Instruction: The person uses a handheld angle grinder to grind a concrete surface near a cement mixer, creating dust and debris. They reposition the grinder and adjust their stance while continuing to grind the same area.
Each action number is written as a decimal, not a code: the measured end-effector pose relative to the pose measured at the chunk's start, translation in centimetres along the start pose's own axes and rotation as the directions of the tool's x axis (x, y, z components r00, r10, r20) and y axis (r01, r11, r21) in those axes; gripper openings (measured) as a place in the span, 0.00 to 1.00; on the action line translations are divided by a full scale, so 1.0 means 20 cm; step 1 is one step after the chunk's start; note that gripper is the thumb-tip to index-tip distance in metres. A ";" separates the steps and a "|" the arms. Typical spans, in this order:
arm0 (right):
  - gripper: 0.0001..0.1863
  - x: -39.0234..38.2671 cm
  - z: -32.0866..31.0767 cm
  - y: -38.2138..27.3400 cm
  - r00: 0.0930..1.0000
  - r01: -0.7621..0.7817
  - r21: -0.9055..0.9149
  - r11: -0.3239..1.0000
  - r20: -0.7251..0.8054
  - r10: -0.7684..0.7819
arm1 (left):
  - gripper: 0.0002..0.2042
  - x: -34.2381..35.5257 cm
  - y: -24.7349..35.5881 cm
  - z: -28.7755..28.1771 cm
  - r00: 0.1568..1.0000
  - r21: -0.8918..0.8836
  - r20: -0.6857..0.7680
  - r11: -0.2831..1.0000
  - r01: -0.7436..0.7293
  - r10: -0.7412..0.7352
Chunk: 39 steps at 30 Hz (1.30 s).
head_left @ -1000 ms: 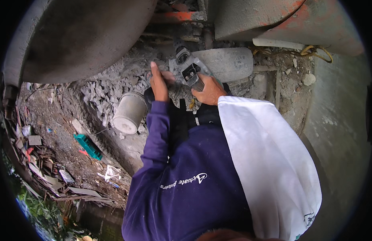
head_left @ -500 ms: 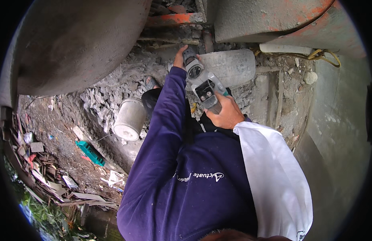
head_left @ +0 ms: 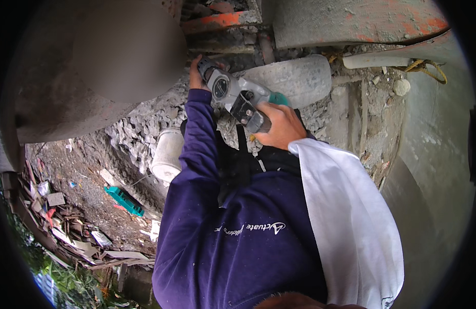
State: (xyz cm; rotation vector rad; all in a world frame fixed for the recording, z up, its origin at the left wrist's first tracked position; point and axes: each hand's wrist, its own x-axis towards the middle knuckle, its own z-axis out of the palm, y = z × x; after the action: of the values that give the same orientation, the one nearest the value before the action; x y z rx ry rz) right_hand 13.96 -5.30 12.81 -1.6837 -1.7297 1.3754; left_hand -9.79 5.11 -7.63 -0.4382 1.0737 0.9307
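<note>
A grey power hammer with a teal patch on its body is in both my hands. My left hand closes around its dark front end, close to the curved side of a big grey metal drum. At its rear, my right hand wraps the handle beside the teal patch. The tool slants from upper left to lower right over my lap. Any bit at its front is hidden from me. A long, dusty, pale rounded container lies just beyond the tool.
Broken grey rubble and a dusty white bucket lie to the left. Farther left are a teal case and scrap wood. Orange-stained metal overhangs the far side; yellow rope hangs at right. A grey wall curves alongside.
The power hammer has swung left and turned flatter, its front end now closer to the drum. Both hands moved left with it, keeping their hold.
</note>
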 end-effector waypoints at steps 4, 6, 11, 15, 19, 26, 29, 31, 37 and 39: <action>0.27 0.14 0.24 0.01 0.992 0.042 -0.117 0.992 0.126 -0.027 | 0.22 0.27 0.23 -0.22 0.999 0.043 0.041 0.999 0.013 -0.015; 0.29 0.15 0.33 -0.04 0.993 0.071 -0.143 0.987 0.103 -0.056 | 0.22 0.26 0.29 -0.24 0.998 0.023 0.007 0.997 0.068 -0.068; 0.23 0.10 0.47 -0.17 0.990 0.098 -0.129 0.987 0.109 -0.084 | 0.24 0.05 0.33 -0.18 0.992 0.153 0.006 0.981 0.123 -0.125; 0.23 -0.01 0.44 -0.23 0.992 0.042 -0.102 0.994 0.121 -0.030 | 0.24 -0.05 0.28 -0.17 0.984 0.148 -0.023 0.973 0.176 -0.174; 0.22 -0.09 0.38 -0.27 1.000 0.011 -0.047 0.999 0.027 -0.010 | 0.26 -0.08 0.19 -0.10 0.967 0.145 -0.105 0.959 0.245 -0.231; 0.14 -0.09 0.39 -0.06 0.997 0.003 -0.047 0.999 -0.082 -0.007 | 0.25 0.04 0.14 -0.17 0.997 0.251 -0.038 0.965 0.071 -0.064; 0.15 -0.08 0.33 0.01 0.994 0.067 -0.088 0.994 -0.076 -0.074 | 0.24 0.04 0.06 -0.16 0.998 0.186 -0.037 0.981 0.056 -0.050; 0.16 -0.09 0.33 0.05 0.994 0.104 -0.187 0.977 -0.012 -0.108 | 0.23 0.03 0.05 -0.17 0.998 0.163 -0.051 0.986 0.046 -0.038; 0.21 -0.04 0.39 0.05 0.996 0.091 -0.139 0.986 0.022 -0.089 | 0.26 0.04 0.10 -0.19 0.993 0.182 -0.099 0.981 0.074 -0.057; 0.23 0.01 0.38 0.00 0.997 0.059 -0.193 0.979 0.065 -0.047 | 0.26 0.05 0.13 -0.12 0.991 0.171 -0.110 0.981 0.090 -0.071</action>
State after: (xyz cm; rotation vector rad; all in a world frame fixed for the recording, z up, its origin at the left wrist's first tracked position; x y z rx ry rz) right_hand 7.90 -7.98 9.26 -1.6971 -1.9858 1.2810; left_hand -13.09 5.26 -9.20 -0.3842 1.2127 0.7410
